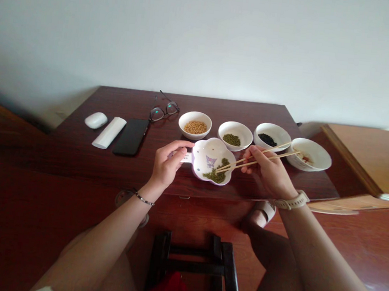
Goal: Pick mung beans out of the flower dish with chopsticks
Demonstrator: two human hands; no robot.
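My left hand grips the short handle of a white, flower-shaped bowl with a purple rim and a cartoon figure inside. Green beans lie along the near right part of this bowl. In my right hand is a pair of wooden chopsticks, their tips down among those beans. Just behind stands a white bowl holding more green beans. To its left is a white bowl of yellow beans; to its right, one with black beans.
At the far right, a white bowl holds reddish-brown bits. On the left of the dark table lie glasses, a black phone, a long white case and a white mouse-like object. A wall rises behind.
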